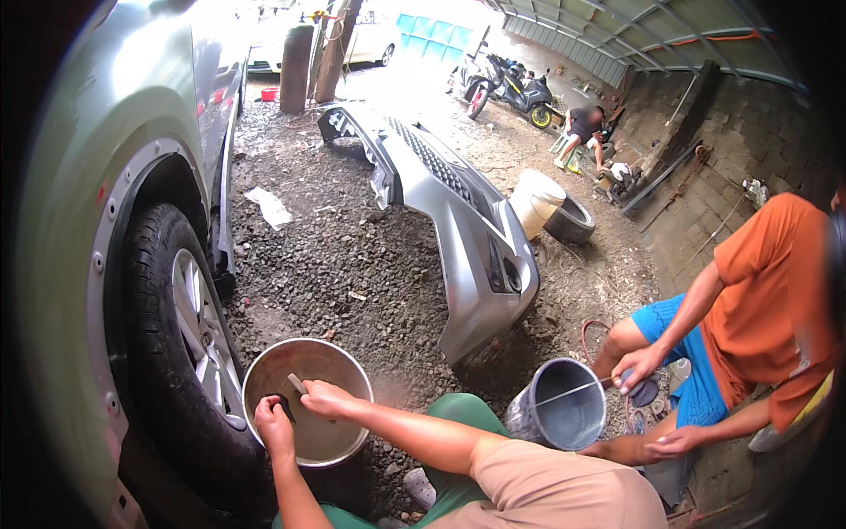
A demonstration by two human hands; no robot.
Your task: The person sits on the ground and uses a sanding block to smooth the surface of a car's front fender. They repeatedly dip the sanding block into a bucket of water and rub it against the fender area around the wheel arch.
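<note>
Over a metal bucket (354, 375) of murky liquid, my left hand (275, 423) grips a small dark piece (280, 406), too small to identify. My right hand (328, 398) is closed on a short pale grey bar (297, 384) beside it. A silver car's wheel (198, 335) with a black tire is just left of the bucket, below the car's fender (92, 194). Ahead of my hands a loose silver bumper (467, 282) rests on the gravel.
At right a co-worker in orange (758, 291) sits by a grey bucket (520, 410). A white bucket (533, 198), loose tire (571, 225), another seated person (582, 132), motorcycles (529, 97) and posts (326, 66) are farther back, along a block wall (731, 159).
</note>
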